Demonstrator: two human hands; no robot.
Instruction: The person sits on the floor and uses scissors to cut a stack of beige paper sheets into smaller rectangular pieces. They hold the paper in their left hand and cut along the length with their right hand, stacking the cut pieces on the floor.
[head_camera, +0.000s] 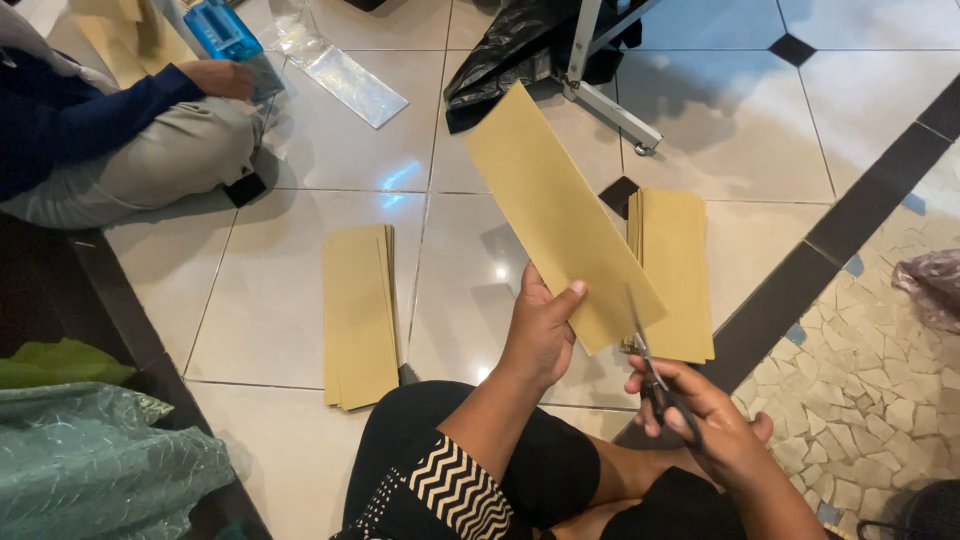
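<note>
My left hand (541, 330) pinches the near end of a long tan paper strip (557, 211) that slants up and away over the tiled floor. My right hand (700, 410) grips black-handled scissors (652, 372); their blades point up and touch the strip's lower right edge. On the floor just behind the strip lies a stack of tan paper sheets (678, 262). A second tan stack (359, 314) lies to the left of my left hand.
A person in a dark blue sleeve sits at the far left, one hand (218, 77) by a blue plastic object (222, 30). Clear plastic film (350, 80), a black bag (515, 55), a metal stand leg (610, 105) and green cloth (90, 450) surround me.
</note>
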